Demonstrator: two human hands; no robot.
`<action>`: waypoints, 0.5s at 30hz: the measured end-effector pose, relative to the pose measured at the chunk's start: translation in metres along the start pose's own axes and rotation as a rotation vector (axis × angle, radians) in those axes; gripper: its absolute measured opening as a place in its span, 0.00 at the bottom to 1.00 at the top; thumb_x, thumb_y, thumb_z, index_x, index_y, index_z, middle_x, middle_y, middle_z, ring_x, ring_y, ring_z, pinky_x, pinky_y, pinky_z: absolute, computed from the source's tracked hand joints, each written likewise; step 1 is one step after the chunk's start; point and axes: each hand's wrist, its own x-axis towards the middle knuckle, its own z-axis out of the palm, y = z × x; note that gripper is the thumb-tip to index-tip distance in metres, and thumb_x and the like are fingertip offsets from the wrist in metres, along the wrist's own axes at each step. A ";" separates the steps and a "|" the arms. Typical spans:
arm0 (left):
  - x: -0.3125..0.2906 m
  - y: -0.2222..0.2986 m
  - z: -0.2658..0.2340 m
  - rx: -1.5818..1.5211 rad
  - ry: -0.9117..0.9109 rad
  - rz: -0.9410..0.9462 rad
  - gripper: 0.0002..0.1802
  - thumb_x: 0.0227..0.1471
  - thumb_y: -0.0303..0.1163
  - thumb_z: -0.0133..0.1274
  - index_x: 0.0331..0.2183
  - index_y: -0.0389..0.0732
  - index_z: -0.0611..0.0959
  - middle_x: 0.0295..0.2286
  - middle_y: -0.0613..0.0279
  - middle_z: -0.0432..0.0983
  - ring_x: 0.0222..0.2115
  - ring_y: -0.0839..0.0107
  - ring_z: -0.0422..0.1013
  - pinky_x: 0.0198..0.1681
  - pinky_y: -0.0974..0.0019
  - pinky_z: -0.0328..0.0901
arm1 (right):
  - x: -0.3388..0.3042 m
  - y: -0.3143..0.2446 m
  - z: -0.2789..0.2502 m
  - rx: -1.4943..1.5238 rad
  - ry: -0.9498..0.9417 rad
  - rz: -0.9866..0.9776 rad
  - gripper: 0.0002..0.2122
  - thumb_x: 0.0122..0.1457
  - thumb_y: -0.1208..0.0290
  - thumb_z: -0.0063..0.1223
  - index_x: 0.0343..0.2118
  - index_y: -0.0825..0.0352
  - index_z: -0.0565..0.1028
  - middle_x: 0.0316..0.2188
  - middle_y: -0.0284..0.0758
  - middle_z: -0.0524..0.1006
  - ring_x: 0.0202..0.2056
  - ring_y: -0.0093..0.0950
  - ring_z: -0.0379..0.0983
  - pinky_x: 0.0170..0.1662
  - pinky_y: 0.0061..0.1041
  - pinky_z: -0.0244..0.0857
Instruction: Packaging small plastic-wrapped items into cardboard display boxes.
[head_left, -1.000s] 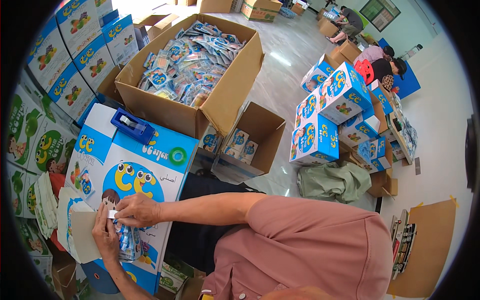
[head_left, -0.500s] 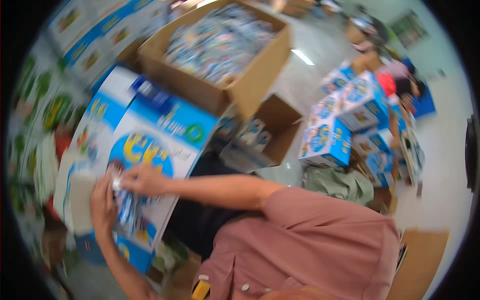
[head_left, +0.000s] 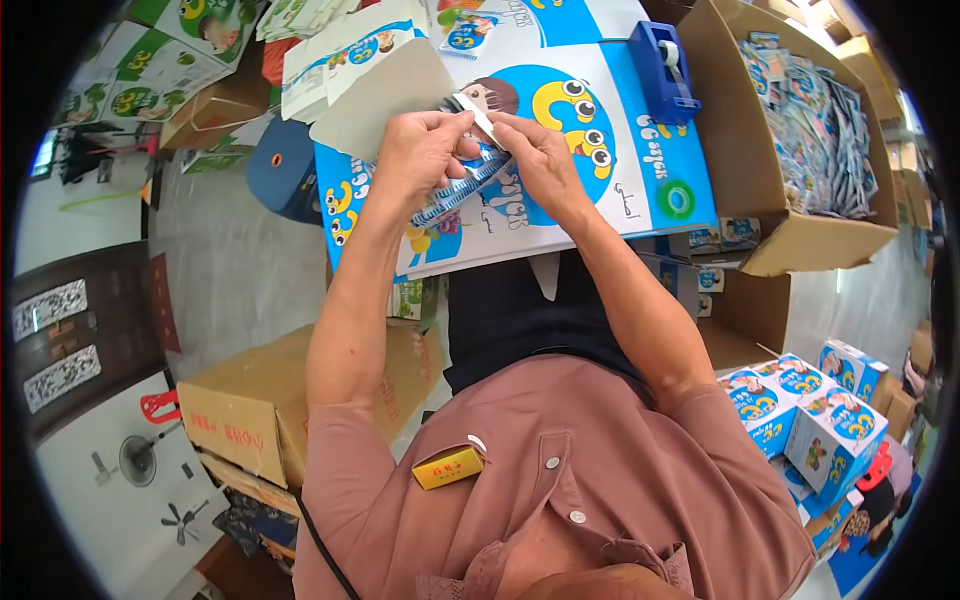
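Over a white-and-blue printed cardboard sheet (head_left: 590,215), both my hands meet at a narrow white strip (head_left: 475,114). My left hand (head_left: 415,165) is closed, its thumb and forefinger pinching one end of the strip. My right hand (head_left: 540,165) pinches the other end, close to the left fingertips. Beneath the fingers lies a bunch of blue and silver sachets (head_left: 470,185), partly covered by the left hand. Whether the strip is attached to them I cannot make out. An open small white box (head_left: 385,85) with its plain flap raised stands just beyond my left hand.
A blue tape dispenser (head_left: 665,75) and a green tape roll (head_left: 676,200) are on the sheet's right side. Beyond them stands a large open carton (head_left: 835,235) full of sachets. Printed boxes (head_left: 830,440) are stacked lower right; a brown carton (head_left: 235,400) is at my left.
The whole view has swung round, bringing my hands to the upper middle. Both hands still grip the small white piece, which now shows clearly as a strip between them.
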 end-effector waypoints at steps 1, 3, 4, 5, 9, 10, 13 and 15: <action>0.003 0.000 -0.001 0.013 0.014 -0.006 0.16 0.62 0.39 0.57 0.34 0.34 0.87 0.25 0.62 0.82 0.15 0.84 0.69 0.14 0.78 0.59 | 0.002 0.000 0.000 0.003 -0.009 0.008 0.17 0.66 0.65 0.53 0.52 0.71 0.80 0.44 0.40 0.82 0.43 0.22 0.75 0.47 0.22 0.68; 0.010 -0.001 -0.006 -0.094 -0.036 -0.097 0.15 0.62 0.38 0.57 0.34 0.34 0.86 0.24 0.63 0.81 0.14 0.85 0.68 0.14 0.79 0.58 | 0.004 0.000 -0.001 -0.006 -0.017 0.004 0.17 0.66 0.65 0.52 0.52 0.70 0.80 0.44 0.40 0.82 0.43 0.23 0.75 0.47 0.22 0.68; 0.012 -0.001 -0.007 -0.149 -0.059 -0.143 0.15 0.62 0.38 0.57 0.34 0.34 0.86 0.24 0.64 0.81 0.14 0.85 0.67 0.13 0.79 0.58 | 0.003 -0.001 -0.001 -0.035 -0.017 -0.001 0.17 0.66 0.65 0.52 0.52 0.69 0.80 0.44 0.41 0.82 0.43 0.24 0.75 0.47 0.23 0.69; 0.013 0.001 -0.006 -0.135 -0.051 -0.148 0.15 0.62 0.38 0.57 0.34 0.34 0.86 0.24 0.64 0.81 0.14 0.85 0.67 0.13 0.79 0.58 | 0.004 -0.002 -0.002 -0.066 -0.010 -0.007 0.16 0.66 0.65 0.52 0.52 0.68 0.80 0.43 0.41 0.82 0.43 0.25 0.76 0.47 0.23 0.69; 0.015 0.006 0.000 -0.192 -0.044 -0.252 0.13 0.61 0.37 0.57 0.32 0.36 0.85 0.22 0.67 0.79 0.13 0.85 0.66 0.12 0.80 0.55 | 0.002 0.006 0.002 -0.056 0.070 -0.094 0.16 0.66 0.65 0.52 0.51 0.67 0.81 0.43 0.43 0.82 0.43 0.28 0.77 0.47 0.25 0.69; 0.016 0.005 0.000 -0.199 -0.029 -0.260 0.13 0.61 0.36 0.57 0.31 0.36 0.85 0.22 0.67 0.79 0.13 0.85 0.66 0.12 0.80 0.55 | 0.003 0.008 0.002 -0.046 0.070 -0.086 0.16 0.66 0.65 0.52 0.51 0.67 0.81 0.43 0.43 0.82 0.43 0.28 0.77 0.47 0.25 0.69; 0.016 0.003 0.002 -0.212 0.003 -0.282 0.12 0.61 0.36 0.57 0.29 0.38 0.84 0.21 0.68 0.77 0.13 0.85 0.65 0.12 0.79 0.55 | 0.005 0.013 0.002 -0.128 0.094 -0.144 0.15 0.66 0.66 0.53 0.50 0.68 0.81 0.43 0.44 0.82 0.44 0.31 0.78 0.47 0.26 0.70; 0.015 0.003 0.003 -0.214 -0.002 -0.259 0.12 0.61 0.35 0.57 0.28 0.39 0.83 0.20 0.69 0.76 0.13 0.85 0.65 0.12 0.79 0.54 | 0.005 0.017 0.003 -0.133 0.099 -0.162 0.15 0.66 0.66 0.52 0.50 0.68 0.81 0.43 0.44 0.82 0.44 0.31 0.78 0.47 0.27 0.70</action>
